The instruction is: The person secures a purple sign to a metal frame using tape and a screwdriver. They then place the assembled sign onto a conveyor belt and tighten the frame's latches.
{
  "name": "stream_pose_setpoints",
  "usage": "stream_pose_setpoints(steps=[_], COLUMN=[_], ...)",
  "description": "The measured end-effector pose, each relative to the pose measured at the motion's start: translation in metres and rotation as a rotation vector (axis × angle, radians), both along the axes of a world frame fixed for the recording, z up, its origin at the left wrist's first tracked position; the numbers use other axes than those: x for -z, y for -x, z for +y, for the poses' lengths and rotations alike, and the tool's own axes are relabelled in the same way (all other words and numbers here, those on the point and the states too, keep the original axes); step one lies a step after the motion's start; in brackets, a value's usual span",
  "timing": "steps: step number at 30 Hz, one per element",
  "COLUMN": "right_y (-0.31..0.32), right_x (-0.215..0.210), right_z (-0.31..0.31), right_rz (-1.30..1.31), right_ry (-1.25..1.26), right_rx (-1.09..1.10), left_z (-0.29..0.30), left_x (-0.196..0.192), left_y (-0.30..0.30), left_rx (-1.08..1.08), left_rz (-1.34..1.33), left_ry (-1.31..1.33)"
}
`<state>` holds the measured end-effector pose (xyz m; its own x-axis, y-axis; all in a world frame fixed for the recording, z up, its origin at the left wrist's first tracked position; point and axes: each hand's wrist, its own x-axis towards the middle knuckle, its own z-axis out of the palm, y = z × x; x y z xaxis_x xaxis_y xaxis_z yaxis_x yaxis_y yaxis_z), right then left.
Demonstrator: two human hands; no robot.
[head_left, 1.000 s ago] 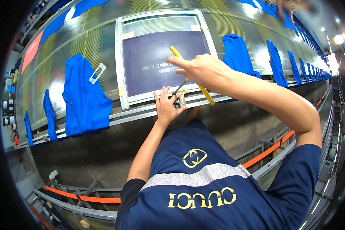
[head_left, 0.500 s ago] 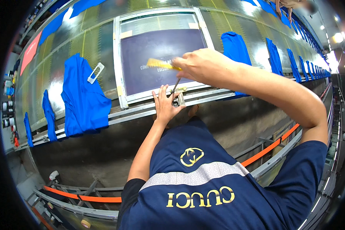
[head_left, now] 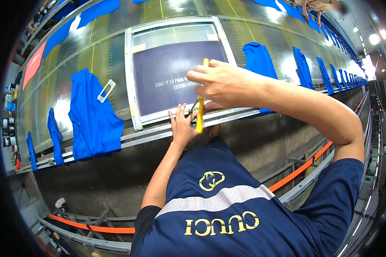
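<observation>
Pliers: yellow-handled, upright, nose down at a small metal clamp on the rail.
Right hand: fingers wrapped tight round the handles.
Left hand: flat, fingers spread, just beside the clamp.
Screen frame: just above the grip.
Blue shirts: well to either side.
Progress: clamp apparently mid-adjustment, unfinished.

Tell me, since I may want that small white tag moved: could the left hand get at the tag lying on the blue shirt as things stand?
Probably yes. The left hand rests on the rail by the frame, and the white tag lies uncovered on the blue shirt to its left. Nothing stands between them, though it looks a fair stretch.
</observation>
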<state>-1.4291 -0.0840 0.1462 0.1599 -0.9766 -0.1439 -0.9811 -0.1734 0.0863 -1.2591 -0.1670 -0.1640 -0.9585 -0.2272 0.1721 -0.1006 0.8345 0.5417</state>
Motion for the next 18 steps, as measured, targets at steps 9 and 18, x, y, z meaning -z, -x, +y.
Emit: stream_pose_setpoints(steps=[9,18], right_y=[-0.002,0.005], right_x=[0.026,0.001], right_z=[0.001,-0.004], right_rz=[-0.370,-0.022], right_ry=[0.034,0.000], right_rx=[0.301,0.038], left_z=[-0.005,-0.004], left_x=[0.000,-0.001], left_y=[0.002,-0.001], left_rx=[0.036,0.017], left_rz=[0.027,0.077], left_ry=[0.060,0.022])
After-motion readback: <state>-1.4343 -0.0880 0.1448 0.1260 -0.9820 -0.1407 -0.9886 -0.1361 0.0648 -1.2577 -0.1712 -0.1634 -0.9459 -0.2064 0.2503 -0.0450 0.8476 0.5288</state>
